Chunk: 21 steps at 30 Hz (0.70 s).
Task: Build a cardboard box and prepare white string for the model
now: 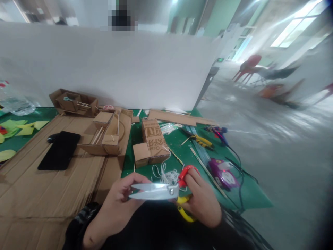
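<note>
My right hand [204, 198] grips a pair of scissors [154, 191] by its red and yellow handles. The blades point left and stand slightly apart. At their tips is my left hand [118, 203], its fingers curled in; whatever they pinch is hidden behind the blades. Just beyond the scissors lies a loose tangle of white string [168, 175] on the green table. One strand runs up to a cardboard box model [153, 144] with printed characters, which stands in front of my hands.
Left, a black tablet [59, 151] and a cardboard frame [104, 137] rest on a cardboard sheet [23, 184]. Right are yellow-black pliers [200, 140], a purple device [223, 173], a glue gun [218, 133] and cables. A white partition [117, 66] closes the back; a plastic bottle [17, 100] stands far left.
</note>
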{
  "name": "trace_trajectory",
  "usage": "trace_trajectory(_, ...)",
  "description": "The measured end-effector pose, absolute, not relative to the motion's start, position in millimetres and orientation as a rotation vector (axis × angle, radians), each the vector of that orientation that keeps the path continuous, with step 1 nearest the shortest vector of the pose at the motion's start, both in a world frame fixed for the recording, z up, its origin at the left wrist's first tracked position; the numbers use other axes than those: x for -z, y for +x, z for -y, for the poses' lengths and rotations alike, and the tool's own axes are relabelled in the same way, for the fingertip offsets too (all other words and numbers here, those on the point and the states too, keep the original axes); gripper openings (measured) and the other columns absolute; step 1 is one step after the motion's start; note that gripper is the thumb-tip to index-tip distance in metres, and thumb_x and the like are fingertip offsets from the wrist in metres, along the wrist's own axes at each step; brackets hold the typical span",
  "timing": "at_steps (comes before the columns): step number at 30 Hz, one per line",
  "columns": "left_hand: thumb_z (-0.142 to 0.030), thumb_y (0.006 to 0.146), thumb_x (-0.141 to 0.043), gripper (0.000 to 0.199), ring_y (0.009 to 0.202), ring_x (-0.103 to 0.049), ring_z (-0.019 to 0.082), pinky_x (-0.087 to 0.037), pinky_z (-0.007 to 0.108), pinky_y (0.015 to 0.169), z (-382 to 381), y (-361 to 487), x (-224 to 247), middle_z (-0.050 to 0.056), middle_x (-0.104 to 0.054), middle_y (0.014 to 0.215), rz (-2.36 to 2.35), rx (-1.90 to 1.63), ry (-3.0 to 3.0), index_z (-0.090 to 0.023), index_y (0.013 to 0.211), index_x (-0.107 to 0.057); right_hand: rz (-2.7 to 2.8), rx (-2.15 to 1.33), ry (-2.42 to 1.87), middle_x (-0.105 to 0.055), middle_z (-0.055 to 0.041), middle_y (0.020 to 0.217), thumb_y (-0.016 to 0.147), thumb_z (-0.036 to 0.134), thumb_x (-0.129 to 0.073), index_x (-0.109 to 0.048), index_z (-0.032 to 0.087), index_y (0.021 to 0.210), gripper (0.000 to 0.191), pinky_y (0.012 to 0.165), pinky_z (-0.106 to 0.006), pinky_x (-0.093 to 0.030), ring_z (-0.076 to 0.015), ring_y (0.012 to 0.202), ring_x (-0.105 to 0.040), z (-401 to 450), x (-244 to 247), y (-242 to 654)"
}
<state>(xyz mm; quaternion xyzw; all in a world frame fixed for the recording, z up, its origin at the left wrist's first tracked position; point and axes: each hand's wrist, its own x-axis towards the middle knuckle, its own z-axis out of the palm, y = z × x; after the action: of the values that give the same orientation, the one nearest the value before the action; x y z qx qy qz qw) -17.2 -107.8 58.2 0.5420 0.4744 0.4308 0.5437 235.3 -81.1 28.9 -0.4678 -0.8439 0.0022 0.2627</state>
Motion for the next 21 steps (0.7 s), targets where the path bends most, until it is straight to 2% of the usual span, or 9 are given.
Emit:
trace_trajectory(5, -0.033, 0.086, -0.070, 0.015, 0.079, -0.065, 0.017, -0.050, 0.023, 0.073, 107.5, -13.9, -56.9, 0.004, -0.071, 0.084, -1.102, -1.024, 1.197, -0.019, 0.090, -0.071, 2.234, 0.140, -1.295, -0.059, -0.0086, 0.087, 0.089, 0.054, -0.057, -0.052, 0.021, 0.086, 0.034, 0.065, -0.033, -0.054, -0.0227, 0.076, -0.062, 75.3, -26.5, 248.2)
trace_trajectory(13, -0.032, 0.090, -0.063, 0.012, 0.080, -0.067, 0.016, -0.052, 0.022, 0.074, 109.6, -14.0, -59.2, 0.002, -0.072, 0.085, -1.128, -1.014, 1.287, -0.021, 0.091, -0.068, 2.185, 0.258, -1.401, -0.059, -0.0104, 0.091, 0.090, 0.054, -0.057, -0.054, 0.019, 0.090, 0.035, 0.068, -0.036, -0.053, -0.0254, 0.080, -0.063, 70.0, -15.7, 276.9)
trace_trajectory(16, -0.023, 0.092, -0.059, 0.007, 0.083, -0.068, 0.015, -0.053, 0.023, 0.077, 111.9, -15.0, -56.4, 0.002, -0.072, 0.089, -1.206, -1.054, 1.556, -0.023, 0.094, -0.066, 2.205, 0.241, -1.410, -0.061, -0.0113, 0.092, 0.089, 0.052, -0.059, -0.057, 0.017, 0.091, 0.035, 0.072, -0.037, -0.053, -0.0268, 0.085, -0.063, 69.9, -9.0, 279.6)
trace_trajectory(21, -0.003, 0.084, -0.062, 0.028, 0.086, -0.069, 0.013, -0.052, 0.023, 0.081, 115.9, -12.8, -54.9, -0.001, -0.072, 0.091, -1.208, -1.251, 2.115, -0.025, 0.102, -0.060, 2.258, 0.146, -1.436, -0.064, -0.0104, 0.091, 0.090, 0.049, -0.060, -0.061, 0.018, 0.088, 0.031, 0.080, -0.035, -0.053, -0.0263, 0.090, -0.063, 69.2, 8.4, 278.5)
